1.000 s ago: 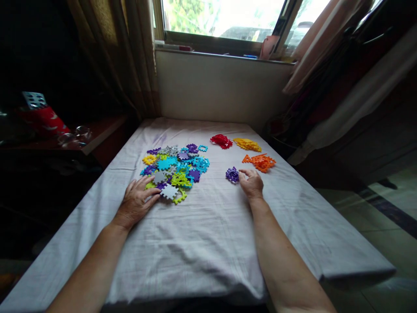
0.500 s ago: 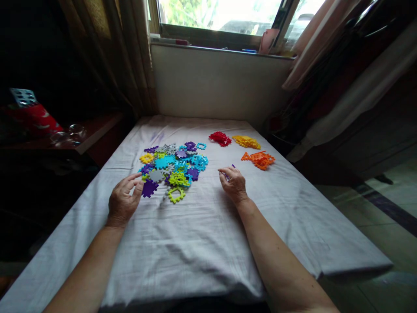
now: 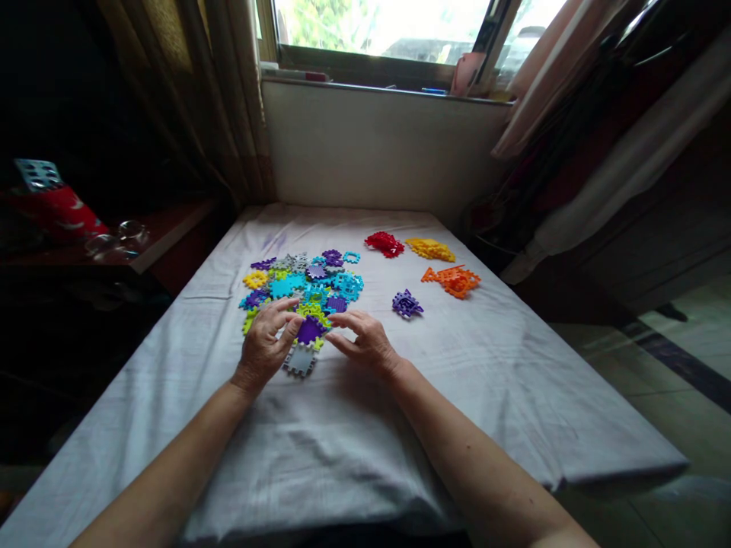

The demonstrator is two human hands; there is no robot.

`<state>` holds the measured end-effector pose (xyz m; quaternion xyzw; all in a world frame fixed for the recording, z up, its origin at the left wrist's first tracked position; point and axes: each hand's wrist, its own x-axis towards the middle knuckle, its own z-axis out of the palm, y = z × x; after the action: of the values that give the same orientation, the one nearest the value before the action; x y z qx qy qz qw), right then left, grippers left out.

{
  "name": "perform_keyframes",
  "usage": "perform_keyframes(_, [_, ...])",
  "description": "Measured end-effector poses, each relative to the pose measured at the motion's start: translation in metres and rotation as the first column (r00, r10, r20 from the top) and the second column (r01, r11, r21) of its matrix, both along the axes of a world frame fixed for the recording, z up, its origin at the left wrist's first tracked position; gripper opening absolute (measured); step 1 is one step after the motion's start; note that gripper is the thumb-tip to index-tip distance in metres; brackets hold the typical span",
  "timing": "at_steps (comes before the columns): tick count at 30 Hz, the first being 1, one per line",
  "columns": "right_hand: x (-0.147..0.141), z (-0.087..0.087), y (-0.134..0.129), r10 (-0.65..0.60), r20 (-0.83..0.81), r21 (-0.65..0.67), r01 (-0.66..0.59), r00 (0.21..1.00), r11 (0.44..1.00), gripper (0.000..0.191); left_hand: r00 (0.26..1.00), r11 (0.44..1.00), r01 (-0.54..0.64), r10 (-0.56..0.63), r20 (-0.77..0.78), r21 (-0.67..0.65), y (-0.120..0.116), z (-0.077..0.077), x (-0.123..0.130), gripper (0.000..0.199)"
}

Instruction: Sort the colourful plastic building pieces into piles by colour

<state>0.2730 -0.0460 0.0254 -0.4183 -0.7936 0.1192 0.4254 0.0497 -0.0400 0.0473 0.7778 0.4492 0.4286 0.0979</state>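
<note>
Between my two hands is a flat purple notched building piece (image 3: 310,330). My left hand (image 3: 267,340) pinches its left edge between thumb and fingers. My right hand (image 3: 365,341) is at the piece's right side, thumb and fingers apart; whether its fingertips touch the piece is hard to see. A grey notched piece (image 3: 301,361) lies on the cloth just below the purple one. Behind the hands spreads a mixed pile with turquoise pieces (image 3: 287,286), lime, grey, purple and yellow ones, its near part hidden by my left hand.
Right of the mixed pile lies a small purple heap (image 3: 407,304). Farther back are a red heap (image 3: 384,243), a yellow heap (image 3: 430,249) and an orange heap (image 3: 458,281). A pale cloth (image 3: 491,396) covers the table, and a window (image 3: 377,30) is beyond.
My right hand has moved left from the small purple heap, now uncovered. My left hand has carried the purple piece to the right. The grey piece now lies nearer to me.
</note>
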Motion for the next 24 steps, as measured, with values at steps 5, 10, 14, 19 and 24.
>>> perform_keyframes(5, [0.0, 0.002, 0.0, -0.088, -0.112, -0.134, 0.072, 0.99, 0.988, 0.015, 0.996, 0.997, 0.065, -0.067, -0.052, -0.042, 0.012, -0.003, 0.021, 0.041])
perform_keyframes(10, [0.055, 0.011, 0.014, -0.347, -0.218, -0.256, 0.29, 0.912, 0.922, 0.027, 0.936, 0.998, -0.051, 0.036, -0.35, -0.034, 0.019, -0.021, 0.014, 0.053])
perform_keyframes(14, [0.13, 0.007, 0.025, -0.639, -0.326, -0.427, 0.494, 0.697, 0.757, 0.039, 0.877, 0.996, -0.078, 0.053, -0.478, -0.033, 0.015, -0.031, 0.005, 0.05])
perform_keyframes(19, [0.182, -0.01, 0.023, -0.796, -0.238, -0.603, 0.557, 0.557, 0.571, 0.042, 0.87, 1.0, -0.014, 0.017, -0.493, 0.01, 0.008, -0.027, 0.004, 0.039])
perform_keyframes(24, [0.185, -0.015, 0.02, -0.827, 0.147, -0.495, 0.764, 0.542, 0.413, 0.034, 0.883, 0.999, 0.035, -0.031, -0.469, -0.002, 0.004, -0.02, -0.002, 0.029])
